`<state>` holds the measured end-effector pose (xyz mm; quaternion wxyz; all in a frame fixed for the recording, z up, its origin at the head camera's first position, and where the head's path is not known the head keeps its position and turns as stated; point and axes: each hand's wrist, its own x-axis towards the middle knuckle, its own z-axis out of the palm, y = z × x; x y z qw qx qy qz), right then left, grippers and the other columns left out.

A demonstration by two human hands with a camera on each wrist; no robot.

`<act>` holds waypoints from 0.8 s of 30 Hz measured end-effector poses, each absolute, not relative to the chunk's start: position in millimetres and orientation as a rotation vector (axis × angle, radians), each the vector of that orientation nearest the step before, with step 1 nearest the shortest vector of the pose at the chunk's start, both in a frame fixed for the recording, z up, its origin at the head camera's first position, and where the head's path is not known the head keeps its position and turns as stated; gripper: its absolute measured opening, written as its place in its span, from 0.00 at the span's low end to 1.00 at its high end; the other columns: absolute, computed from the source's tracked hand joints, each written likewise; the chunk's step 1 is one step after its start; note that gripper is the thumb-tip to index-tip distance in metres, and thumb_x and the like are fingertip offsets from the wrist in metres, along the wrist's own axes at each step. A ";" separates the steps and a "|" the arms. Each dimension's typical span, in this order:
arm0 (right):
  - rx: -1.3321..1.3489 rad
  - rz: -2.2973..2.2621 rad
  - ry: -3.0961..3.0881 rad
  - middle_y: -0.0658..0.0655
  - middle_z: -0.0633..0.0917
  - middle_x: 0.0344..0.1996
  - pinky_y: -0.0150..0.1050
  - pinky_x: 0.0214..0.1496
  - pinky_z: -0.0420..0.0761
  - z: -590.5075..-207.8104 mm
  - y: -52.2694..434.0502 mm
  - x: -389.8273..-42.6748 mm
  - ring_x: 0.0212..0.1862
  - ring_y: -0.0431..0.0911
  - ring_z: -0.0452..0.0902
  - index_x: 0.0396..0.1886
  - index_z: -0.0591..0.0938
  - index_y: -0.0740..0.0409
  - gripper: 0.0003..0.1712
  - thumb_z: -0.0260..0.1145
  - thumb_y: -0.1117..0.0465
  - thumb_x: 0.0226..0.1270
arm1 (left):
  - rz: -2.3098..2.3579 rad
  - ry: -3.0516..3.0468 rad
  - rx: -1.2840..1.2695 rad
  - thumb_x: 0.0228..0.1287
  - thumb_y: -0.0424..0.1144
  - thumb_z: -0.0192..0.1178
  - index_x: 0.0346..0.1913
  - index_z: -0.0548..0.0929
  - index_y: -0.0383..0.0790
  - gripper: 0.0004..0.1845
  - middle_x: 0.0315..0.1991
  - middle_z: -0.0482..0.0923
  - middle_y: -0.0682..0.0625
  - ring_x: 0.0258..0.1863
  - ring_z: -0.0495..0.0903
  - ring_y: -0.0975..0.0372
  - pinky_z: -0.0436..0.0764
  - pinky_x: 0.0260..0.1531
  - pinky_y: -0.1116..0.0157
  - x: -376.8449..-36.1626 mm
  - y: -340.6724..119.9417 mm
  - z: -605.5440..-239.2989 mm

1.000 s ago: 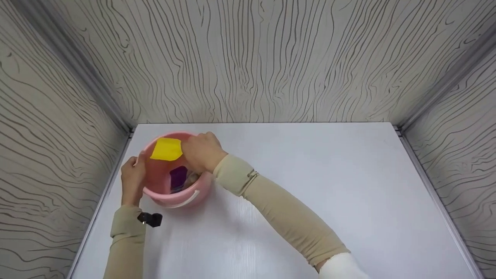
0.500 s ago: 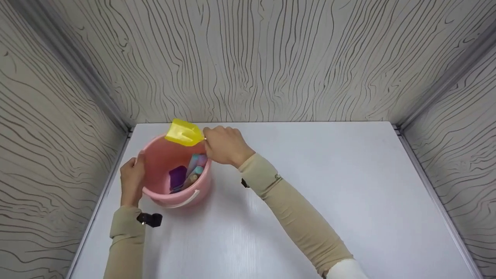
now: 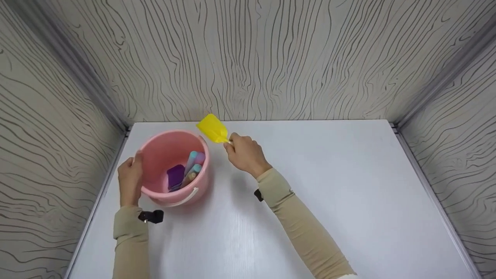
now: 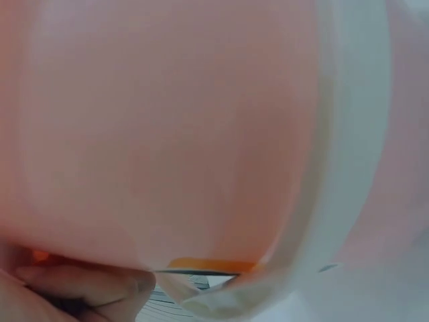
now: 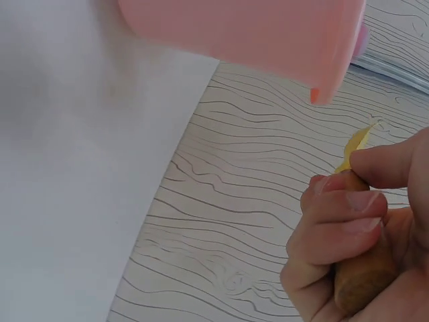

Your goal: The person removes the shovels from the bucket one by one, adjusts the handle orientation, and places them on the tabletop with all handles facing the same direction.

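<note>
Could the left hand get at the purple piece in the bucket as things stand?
Probably not at once: the left hand grips the bucket's outer wall. The purple piece lies uncovered under the open top, so the way in looks free once those fingers let go.

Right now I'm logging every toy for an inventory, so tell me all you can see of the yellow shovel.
The small yellow plastic toy shovel has a flat squarish blade and a brown wood-like handle. The right hand grips the handle, holding the shovel off the white table, blade pointing up and away. It is outside the pink plastic bucket, beside its far right rim, apart from it.
</note>
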<state>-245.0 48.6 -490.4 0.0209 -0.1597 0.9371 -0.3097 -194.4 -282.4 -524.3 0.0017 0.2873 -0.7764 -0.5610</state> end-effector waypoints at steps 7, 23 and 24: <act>-0.354 -1.211 2.761 0.52 0.78 0.28 0.35 0.27 0.70 -528.4 54.1 -232.4 0.25 0.42 0.70 0.52 0.81 0.65 0.15 0.61 0.56 0.85 | -1.780 -2.389 0.935 0.84 0.62 0.44 0.39 0.70 0.42 0.26 0.35 0.70 0.50 0.37 0.72 0.59 0.77 0.36 0.63 -193.2 -281.0 -525.3; -0.165 -1.435 2.567 0.55 0.76 0.35 0.38 0.37 0.74 -577.8 49.6 -213.8 0.34 0.45 0.71 0.60 0.74 0.73 0.16 0.49 0.63 0.88 | -1.749 -2.363 0.881 0.82 0.62 0.49 0.30 0.67 0.45 0.27 0.27 0.68 0.53 0.31 0.71 0.60 0.74 0.32 0.63 -194.2 -283.4 -528.6; -0.167 -1.447 2.548 0.55 0.76 0.36 0.39 0.39 0.74 -580.6 48.9 -212.4 0.35 0.45 0.71 0.61 0.73 0.74 0.16 0.49 0.64 0.88 | -1.746 -2.359 0.882 0.82 0.62 0.49 0.30 0.67 0.45 0.27 0.27 0.68 0.53 0.31 0.71 0.59 0.74 0.32 0.63 -194.7 -283.1 -528.1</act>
